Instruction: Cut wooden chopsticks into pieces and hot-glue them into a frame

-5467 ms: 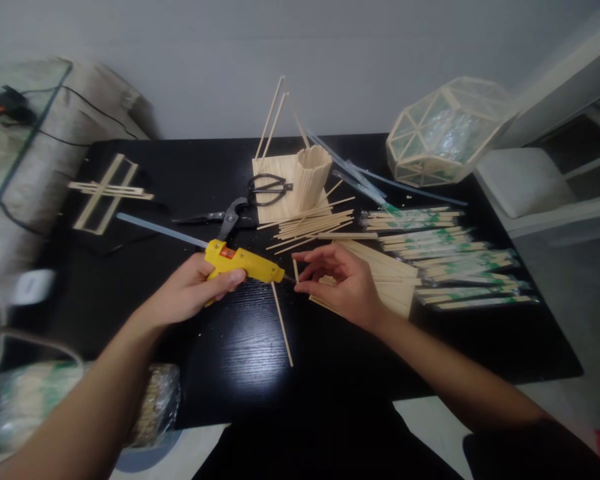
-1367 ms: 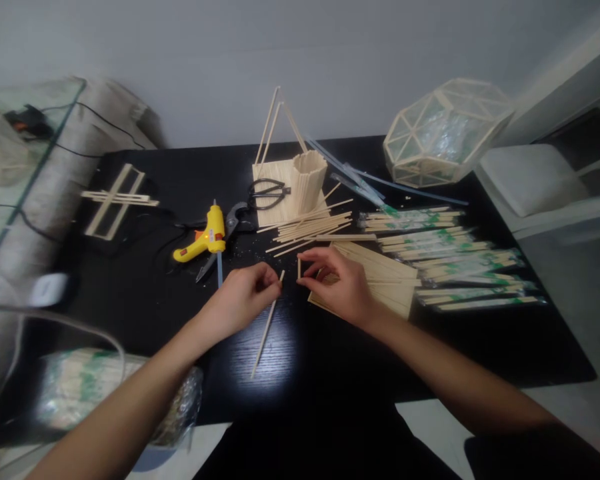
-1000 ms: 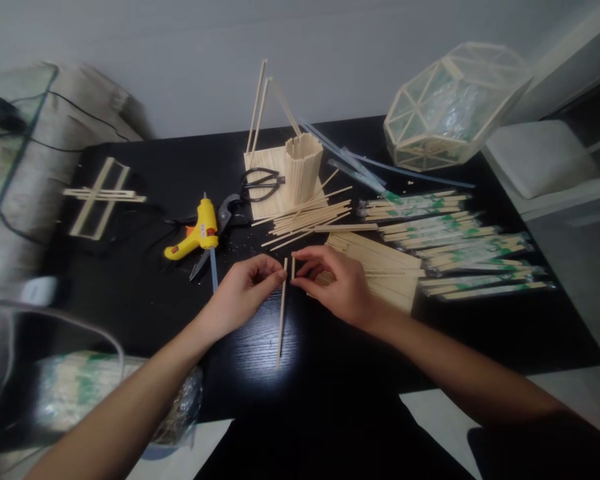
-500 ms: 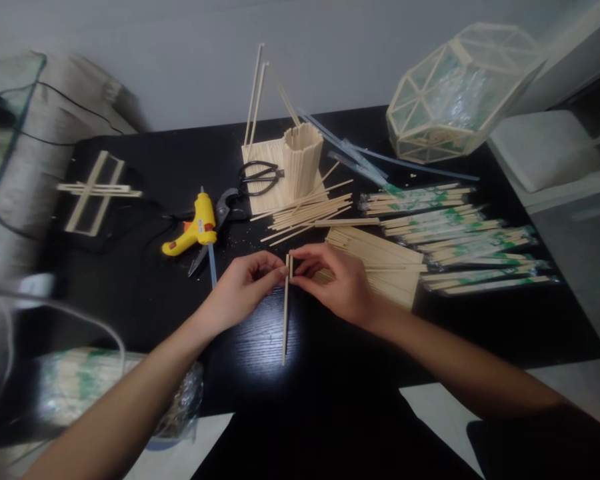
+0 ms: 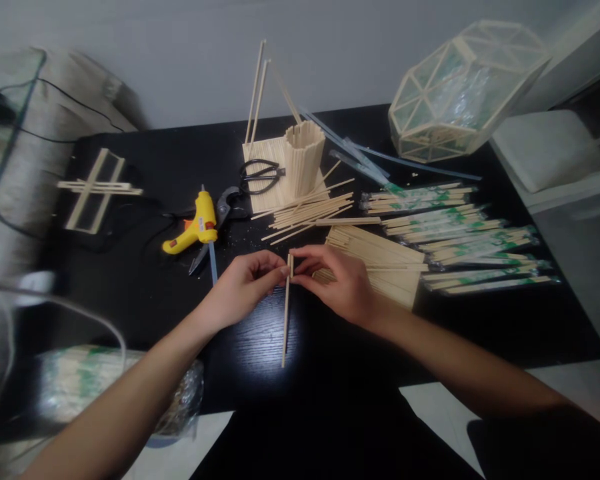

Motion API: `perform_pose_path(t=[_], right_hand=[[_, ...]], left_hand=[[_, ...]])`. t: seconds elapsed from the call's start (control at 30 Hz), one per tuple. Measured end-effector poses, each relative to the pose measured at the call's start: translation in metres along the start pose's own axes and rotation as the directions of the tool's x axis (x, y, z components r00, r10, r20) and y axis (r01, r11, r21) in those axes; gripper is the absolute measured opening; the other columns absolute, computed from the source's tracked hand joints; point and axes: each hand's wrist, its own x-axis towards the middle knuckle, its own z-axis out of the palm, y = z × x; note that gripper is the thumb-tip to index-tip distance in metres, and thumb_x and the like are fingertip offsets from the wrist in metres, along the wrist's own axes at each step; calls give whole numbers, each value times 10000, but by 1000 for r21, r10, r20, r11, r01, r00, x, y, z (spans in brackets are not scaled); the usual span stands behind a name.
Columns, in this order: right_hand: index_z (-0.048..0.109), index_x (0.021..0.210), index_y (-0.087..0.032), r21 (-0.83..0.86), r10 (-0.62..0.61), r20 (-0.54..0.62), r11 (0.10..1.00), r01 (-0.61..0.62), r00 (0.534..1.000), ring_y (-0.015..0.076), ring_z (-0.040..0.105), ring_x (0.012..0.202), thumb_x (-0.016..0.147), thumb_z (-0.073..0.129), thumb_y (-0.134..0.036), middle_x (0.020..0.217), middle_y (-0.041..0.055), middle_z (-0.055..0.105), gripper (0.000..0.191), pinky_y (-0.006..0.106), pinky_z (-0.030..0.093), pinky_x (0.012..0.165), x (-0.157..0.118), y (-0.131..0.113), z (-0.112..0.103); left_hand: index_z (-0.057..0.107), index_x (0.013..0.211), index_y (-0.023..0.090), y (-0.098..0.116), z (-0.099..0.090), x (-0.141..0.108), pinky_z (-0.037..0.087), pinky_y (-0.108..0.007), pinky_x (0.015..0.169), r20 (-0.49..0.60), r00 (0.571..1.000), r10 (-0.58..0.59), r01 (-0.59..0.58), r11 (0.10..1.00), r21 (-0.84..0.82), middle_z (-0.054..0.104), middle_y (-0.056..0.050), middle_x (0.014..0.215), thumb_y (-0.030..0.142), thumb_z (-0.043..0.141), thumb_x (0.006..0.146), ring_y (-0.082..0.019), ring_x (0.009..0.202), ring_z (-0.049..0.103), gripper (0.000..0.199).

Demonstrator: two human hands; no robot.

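Observation:
Between my two hands a long wooden stick (image 5: 285, 320) points toward me, with a short piece of stick (image 5: 292, 265) alongside its far end. My left hand (image 5: 253, 283) pinches the long stick near that end. From the other side, my right hand (image 5: 333, 280) pinches the short piece between thumb and fingers, against the long one. Beyond my hands lies a loose pile of sticks (image 5: 313, 212). A flat panel of sticks (image 5: 395, 277) is partly hidden behind my right hand. Left of my hands rests a yellow glue gun (image 5: 203, 220) with a glue stick (image 5: 213, 263) in it.
A stick-built cup (image 5: 304, 163) and black-handled scissors (image 5: 261, 175) sit on a stick base (image 5: 263, 150). Wrapped chopstick packs (image 5: 455, 230) lie at right, below a faceted stick frame (image 5: 430, 100). Pliers-like cutters (image 5: 225, 207) touch the glue gun. A crossed stick frame (image 5: 93, 190) lies left.
Both hands hold nearly the same pose on the sticks. The whole view has shifted very slightly; nothing has been taken up or let go.

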Motion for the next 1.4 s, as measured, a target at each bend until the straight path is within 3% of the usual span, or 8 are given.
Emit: perform_pose_path(t=[0.3,0.7,0.93,1.4], right_hand=[[684,1273,-253,27,8,17,1000,-8,1000,198,810,957,920,823,-212,1141,40,804,382,357,683,932,0,-1,-3],[729,1244,-238,164,114,44,979,-120,992,218,805,915,814,921,-340,1055,55,808,481,394,695,904,5,7,-6],[755,1206,-230,359,193,101,908,-216,976,196,802,869,795,924,-405,1044,60,807,477,370,703,854,5,16,-1],[771,1163,-239,254,82,92,962,-103,992,171,787,811,833,905,-299,978,25,808,362,331,680,817,9,10,-5]], left_hand=[[689,845,164,8,1,-2,422,-219,556,24,999,-23,24,1000,-10,631,20,702,469,793,847,-85,576,494,322],[692,885,155,6,-3,-3,439,-223,565,34,999,-35,38,997,-72,639,11,724,459,774,846,-91,594,523,317],[700,901,155,7,-3,-4,461,-235,582,32,999,-33,35,998,-57,658,-5,755,505,766,839,-105,619,549,362],[693,907,144,5,-4,-3,448,-226,590,70,997,17,-13,998,-65,659,1,747,459,739,903,-108,651,580,318]])
